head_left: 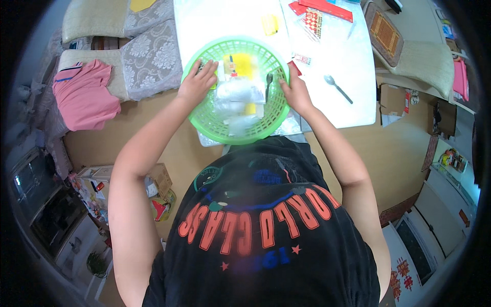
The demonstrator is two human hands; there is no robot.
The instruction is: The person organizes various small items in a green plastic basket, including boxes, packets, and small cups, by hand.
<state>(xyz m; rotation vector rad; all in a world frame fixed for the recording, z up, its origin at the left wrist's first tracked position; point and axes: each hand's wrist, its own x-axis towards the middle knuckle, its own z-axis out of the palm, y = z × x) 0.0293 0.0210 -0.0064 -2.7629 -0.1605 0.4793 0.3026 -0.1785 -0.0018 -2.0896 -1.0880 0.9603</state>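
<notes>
On my feed, the black T-shirt (312, 256) sits nearest, at 6 o'clock. The green basket (204, 121) lies at 12 o'clock from it, on the table's near edge, set between both hands. I see the right hand (297, 93) pinching its rim at 3 o'clock, thumb inside, fingers mostly hidden outside. The left hand (198, 82) lies over the rim at 10 o'clock, fingers slightly spread; whether its thumb clamps I cannot tell. The basket is round, without a long axis. Inside, the clear packets (240, 91) lie nearer the left hand; the dark spoon (268, 87), running 12 to 6, lies nearer the right. Beyond, at 3 o'clock, a grey spoon (338, 89) rests on the white table (353, 115).
</notes>
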